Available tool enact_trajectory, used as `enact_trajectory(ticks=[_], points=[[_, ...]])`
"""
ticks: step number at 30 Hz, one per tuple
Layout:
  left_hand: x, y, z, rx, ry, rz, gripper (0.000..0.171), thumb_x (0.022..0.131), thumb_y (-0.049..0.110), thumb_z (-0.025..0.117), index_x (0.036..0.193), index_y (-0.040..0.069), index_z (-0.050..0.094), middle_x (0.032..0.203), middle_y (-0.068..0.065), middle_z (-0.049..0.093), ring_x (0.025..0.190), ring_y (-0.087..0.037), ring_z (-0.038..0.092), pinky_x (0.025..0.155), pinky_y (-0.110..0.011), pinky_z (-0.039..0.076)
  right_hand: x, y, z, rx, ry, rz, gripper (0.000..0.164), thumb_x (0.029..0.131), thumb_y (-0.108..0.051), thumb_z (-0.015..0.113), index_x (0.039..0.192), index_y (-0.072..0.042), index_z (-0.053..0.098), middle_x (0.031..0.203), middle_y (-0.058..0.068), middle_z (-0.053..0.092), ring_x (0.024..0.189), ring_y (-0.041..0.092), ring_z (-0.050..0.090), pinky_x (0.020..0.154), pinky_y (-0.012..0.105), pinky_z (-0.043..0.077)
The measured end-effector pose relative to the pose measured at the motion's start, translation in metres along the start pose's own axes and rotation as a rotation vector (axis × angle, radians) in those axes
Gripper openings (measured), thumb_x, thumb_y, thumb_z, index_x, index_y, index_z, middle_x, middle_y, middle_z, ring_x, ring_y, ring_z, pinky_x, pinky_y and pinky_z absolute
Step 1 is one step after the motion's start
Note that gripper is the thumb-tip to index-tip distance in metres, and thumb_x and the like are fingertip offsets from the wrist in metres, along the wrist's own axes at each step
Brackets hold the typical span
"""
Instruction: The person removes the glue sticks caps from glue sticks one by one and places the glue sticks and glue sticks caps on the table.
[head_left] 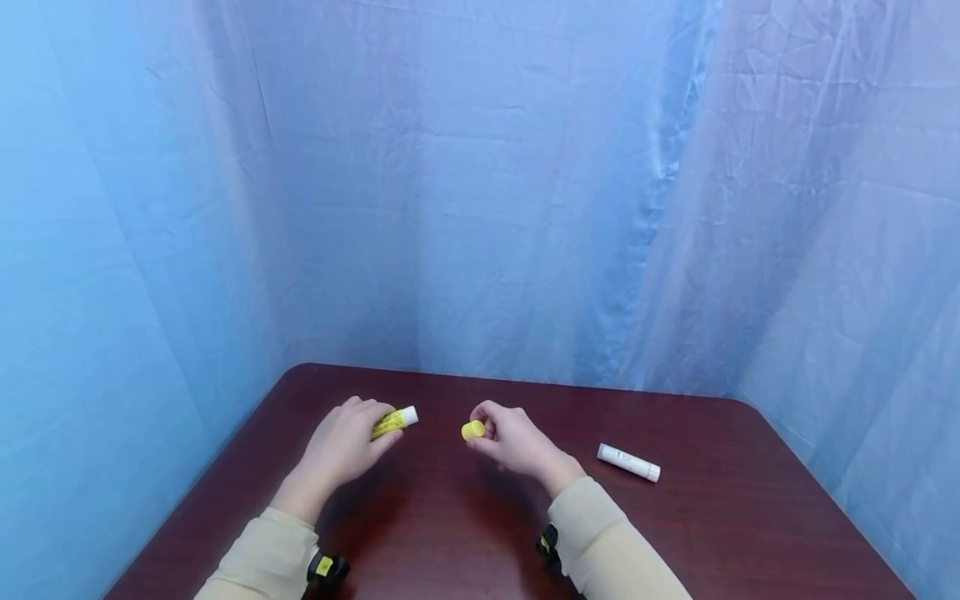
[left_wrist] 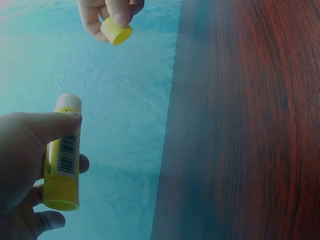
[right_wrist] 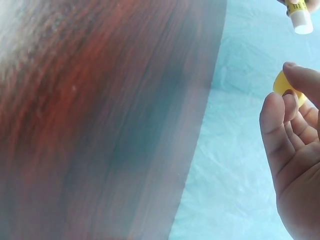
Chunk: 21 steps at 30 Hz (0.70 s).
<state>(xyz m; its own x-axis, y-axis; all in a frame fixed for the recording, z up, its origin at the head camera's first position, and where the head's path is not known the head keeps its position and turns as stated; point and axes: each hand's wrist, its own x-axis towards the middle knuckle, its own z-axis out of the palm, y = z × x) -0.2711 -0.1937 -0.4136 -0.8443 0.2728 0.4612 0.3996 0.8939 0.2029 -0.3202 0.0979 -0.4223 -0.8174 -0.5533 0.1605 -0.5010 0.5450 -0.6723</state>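
My left hand (head_left: 339,443) grips a yellow glue stick (left_wrist: 62,170) whose white end is uncovered; a barcode shows on its label in the left wrist view. The thumb lies along the tube near the white end, with fingers behind it. Opposite, my right hand (head_left: 517,442) pinches a yellow cap (head_left: 472,430) between thumb and fingers. Glue stick and cap are apart, at about the same height in the head view, with the white end pointing toward the cap. Both hands are raised over the dark red table (head_left: 427,533).
To the right of my right hand a white tube (head_left: 628,462), like another glue stick, lies on its side on the table. Blue cloth curtains (head_left: 480,183) surround the table's back and sides. A black band with a small device (head_left: 328,568) is worn on the left wrist.
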Motion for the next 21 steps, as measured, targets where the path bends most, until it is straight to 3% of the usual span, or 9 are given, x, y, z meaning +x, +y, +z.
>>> enact_trajectory(ticks=[6,21], points=[[0.000,-0.004,0.002,0.009,-0.037,-0.050,0.033,0.087,0.032,0.080,0.112,0.011,0.074,0.105,-0.003,0.072,0.088,-0.022,0.057,0.079,-0.044,0.050,0.005,0.002,0.010,-0.032,-0.035,0.049,0.027,0.094,-0.017,0.075,0.116,-0.013,0.060,0.080,0.002,0.058,0.049,0.017,0.059,0.051,0.031,0.055],[0.000,-0.008,0.004,0.023,-0.075,-0.102,0.031,0.088,0.030,0.081,0.110,0.010,0.074,0.102,-0.004,0.072,0.085,-0.021,0.055,0.075,-0.043,0.050,0.013,-0.003,0.024,-0.076,-0.108,0.124,0.024,0.095,-0.012,0.073,0.116,-0.009,0.062,0.081,0.003,0.060,0.054,0.018,0.060,0.051,0.030,0.054]])
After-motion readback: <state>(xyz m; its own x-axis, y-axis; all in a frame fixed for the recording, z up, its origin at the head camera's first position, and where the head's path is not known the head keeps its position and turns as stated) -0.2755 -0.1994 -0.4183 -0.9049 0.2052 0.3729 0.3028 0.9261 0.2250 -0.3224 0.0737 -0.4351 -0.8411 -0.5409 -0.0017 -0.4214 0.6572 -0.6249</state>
